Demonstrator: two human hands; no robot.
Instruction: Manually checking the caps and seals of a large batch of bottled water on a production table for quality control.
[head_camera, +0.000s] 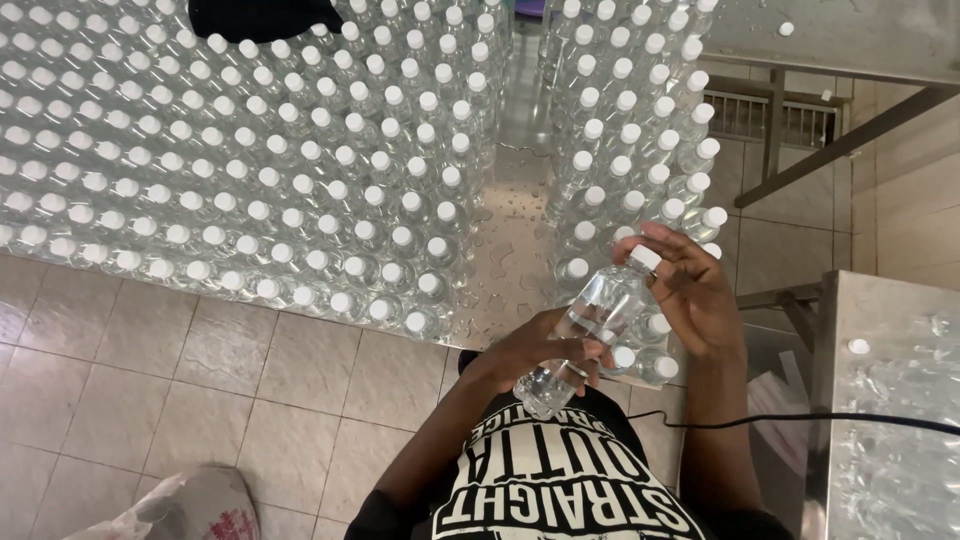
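A clear plastic bottle (590, 325) with a white cap lies tilted across both my hands, just above the near edge of a steel table (510, 250). My left hand (535, 352) grips its lower body near the base. My right hand (690, 290) wraps the neck, fingers at the white cap. Behind the bottle stand two dense blocks of upright capped bottles: a wide block (250, 160) on the left and a narrower block (640, 150) on the right, with a wet bare strip of table between them.
A second steel surface (890, 400) with clear plastic items stands at the right, a black cable (800, 420) running across it. Tiled floor lies below, with a plastic bag (185, 505) at the bottom left. A floor grate (770, 115) shows at the upper right.
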